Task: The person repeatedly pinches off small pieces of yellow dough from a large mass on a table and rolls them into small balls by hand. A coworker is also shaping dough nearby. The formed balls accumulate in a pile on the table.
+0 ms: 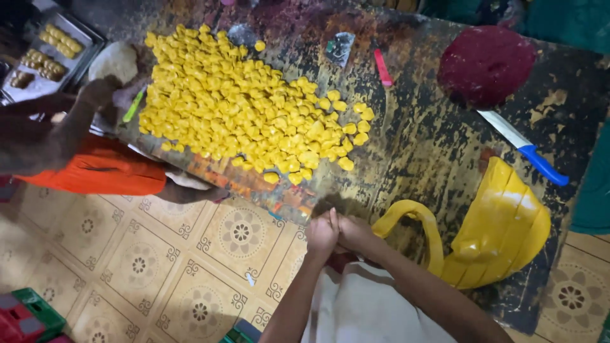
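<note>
While another person's arm (76, 117) is reaching in at far left beside a metal tray (82, 60), a heap of small yellow dough pieces (248, 105) is lying on the dark worn table (432, 133). At the near edge, left hand (322, 234) and right hand (356, 233) are pressing together, closed palm to palm; any piece between them is hidden. Further right, a yellow dough slab (502, 225), blue-handled knife (524, 149) and dark red dough mound (486, 63) are lying.
</note>
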